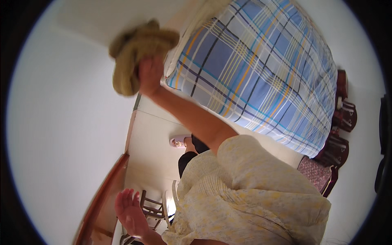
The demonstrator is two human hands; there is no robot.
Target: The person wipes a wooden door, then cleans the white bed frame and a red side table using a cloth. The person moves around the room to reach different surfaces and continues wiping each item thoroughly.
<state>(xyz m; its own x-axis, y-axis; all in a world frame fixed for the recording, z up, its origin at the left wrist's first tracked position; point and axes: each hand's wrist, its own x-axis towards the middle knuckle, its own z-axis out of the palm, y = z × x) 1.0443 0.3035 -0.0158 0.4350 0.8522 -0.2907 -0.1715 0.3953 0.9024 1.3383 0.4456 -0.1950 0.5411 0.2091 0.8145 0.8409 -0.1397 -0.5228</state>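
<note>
My right hand [151, 73] is raised at the upper left, the arm stretched out from a pale yellow patterned sleeve. It grips a bunched brown cloth or soft plush item [131, 58]; motion blur hides exactly which. The bundle is in front of or against the white wall [61, 101], beside the corner of a bed with a blue plaid cover [245, 70]. At the lower left, my left hand [130, 211] is held up with its fingers apart and nothing in it.
Tiled floor [150, 122] shows between wall and bed, with my slippered foot [179, 142] on it. A brown wooden edge [104, 186] runs along the lower left, near a wooden chair or stool [153, 206]. Dark red carved furniture [335, 150] and a patterned textile [315, 173] are at the right.
</note>
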